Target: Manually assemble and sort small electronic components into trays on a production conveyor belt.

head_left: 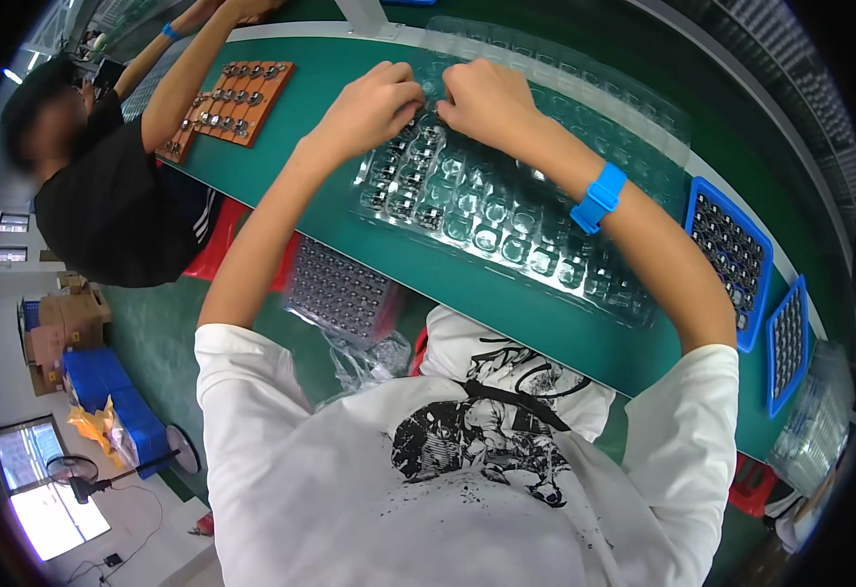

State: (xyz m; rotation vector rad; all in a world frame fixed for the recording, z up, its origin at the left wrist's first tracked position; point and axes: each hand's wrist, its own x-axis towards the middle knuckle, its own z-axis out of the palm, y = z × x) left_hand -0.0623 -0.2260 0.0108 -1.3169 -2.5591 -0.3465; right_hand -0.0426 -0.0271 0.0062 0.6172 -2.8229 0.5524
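Clear plastic fills the head view: a moulded blister tray (506, 220) lies on the green table (467, 293), its pockets holding small dark round parts. Both hands meet over the tray's far end. The left hand (374, 103) has its grip pinched together at a pocket there, and the right hand (482, 98), a blue wristband (599, 196) on its arm, has its fingers curled shut just beside it; what either grip clamps is too small to tell. Right of the grip, two blue bins (731, 259) of dark parts sit at the table's edge. Left of the grip, another person's arm reaches over a brown wooden board (227, 108) studded with metal pieces.
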